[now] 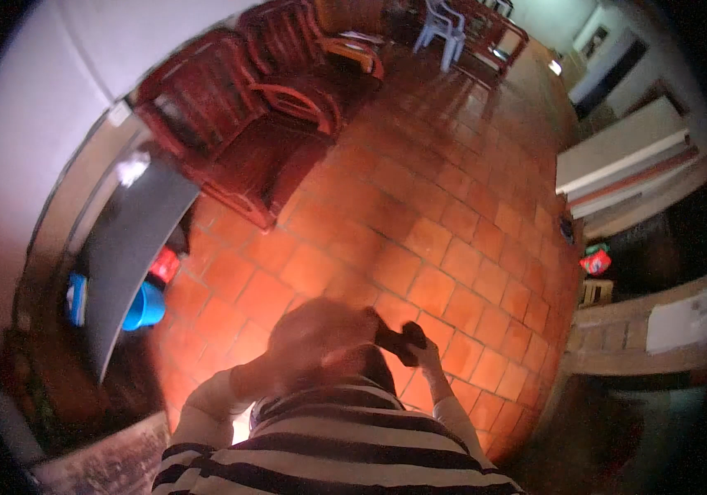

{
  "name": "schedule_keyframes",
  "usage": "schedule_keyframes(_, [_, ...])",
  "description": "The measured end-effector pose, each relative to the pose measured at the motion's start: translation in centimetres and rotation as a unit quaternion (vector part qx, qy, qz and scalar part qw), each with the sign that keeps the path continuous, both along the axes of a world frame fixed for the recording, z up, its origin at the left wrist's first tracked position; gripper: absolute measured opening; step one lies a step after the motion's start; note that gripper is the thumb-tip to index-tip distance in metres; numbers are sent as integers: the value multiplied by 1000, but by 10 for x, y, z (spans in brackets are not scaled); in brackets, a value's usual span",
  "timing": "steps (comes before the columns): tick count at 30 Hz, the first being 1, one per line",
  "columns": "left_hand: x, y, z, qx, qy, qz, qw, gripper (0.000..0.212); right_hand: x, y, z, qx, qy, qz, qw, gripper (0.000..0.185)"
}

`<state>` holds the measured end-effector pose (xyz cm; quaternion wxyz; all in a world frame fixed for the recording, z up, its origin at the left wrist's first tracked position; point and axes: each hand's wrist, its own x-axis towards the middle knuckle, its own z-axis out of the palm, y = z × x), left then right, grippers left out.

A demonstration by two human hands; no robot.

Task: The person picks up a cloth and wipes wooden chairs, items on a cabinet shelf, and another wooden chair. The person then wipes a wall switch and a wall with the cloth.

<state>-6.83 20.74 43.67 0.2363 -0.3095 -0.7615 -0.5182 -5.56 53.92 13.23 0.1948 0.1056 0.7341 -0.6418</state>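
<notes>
My right hand (422,351) is closed around a dark object (398,342) whose kind I cannot tell; one end of it points towards my left hand. My left hand (322,337) is a blur in front of my body, above the reddish floor tiles (353,263), and its fingers cannot be made out. Whether the left hand touches the dark object or holds anything is not clear. Below both hands is the striped shirt that I wear.
Wooden armchairs (260,164) stand along the left wall. Nearer on the left, a blue bucket (146,307) is beside a dark grey surface (136,229). A plastic chair (443,31) stands far ahead. Stacked pale boards or furniture (619,145) and a wooden surface (607,340) line the right.
</notes>
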Motion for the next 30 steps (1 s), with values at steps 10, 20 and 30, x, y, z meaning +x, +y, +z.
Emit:
schedule_keyframes(10, [-266, 75, 31, 160, -31, -429, 888, 18, 63, 191, -105, 246, -302, -279, 878, 18])
schedule_keyframes(20, [-542, 232, 54, 219, -185, -626, 725, 16, -361, 209, -58, -251, -218, -354, 874, 14])
schedule_keyframes(30, [-842, 326, 64, 271, -243, -697, 617, 15, -819, 256, -10, 204, -55, -69, 975, 33])
